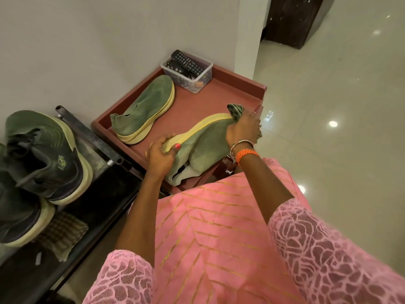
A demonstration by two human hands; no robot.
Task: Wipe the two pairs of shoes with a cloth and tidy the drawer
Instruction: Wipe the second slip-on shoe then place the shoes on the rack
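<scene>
In the drawer (219, 88): box (197, 81) of remotes (186, 62) at the far corner, one shoe (144, 108) left beside the wall, another (203, 139) nearer, on its side. Left of the drawer, on a bench (98, 194): two sneakers (43, 154) stacked, cloth (61, 233) before them.

Open reddish drawer (219, 84) has one green knit slip-on (144, 106) lying on its side, yellow sole showing. Its twin (203, 139) lies tilted at the front edge, green cloth (235, 110) bunched at its toe. Dark green sneakers (43, 150) sit stacked left.
</scene>
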